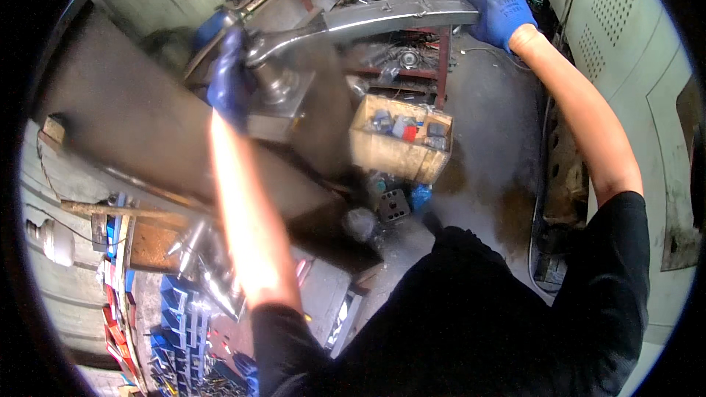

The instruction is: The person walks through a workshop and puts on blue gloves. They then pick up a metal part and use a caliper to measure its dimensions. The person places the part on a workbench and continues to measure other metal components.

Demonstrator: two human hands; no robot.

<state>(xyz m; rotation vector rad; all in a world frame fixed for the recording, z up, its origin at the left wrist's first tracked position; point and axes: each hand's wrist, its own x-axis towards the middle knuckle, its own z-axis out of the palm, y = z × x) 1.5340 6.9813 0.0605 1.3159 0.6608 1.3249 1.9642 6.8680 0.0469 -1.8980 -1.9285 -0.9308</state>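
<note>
Head cam: both gloved hands grip long grey metal bar (382,18). Right hand (496,11), fingers closed round far end; left hand (229,84) clasps near end by steel fitting (276,84) on block. Bar held mid-air above wooden box (397,143), not yet set down.

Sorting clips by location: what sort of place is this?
Probably a metal workshop: gloved hands grip a long steel bar, a box of parts sits on the oily floor, blue bins below.
</note>
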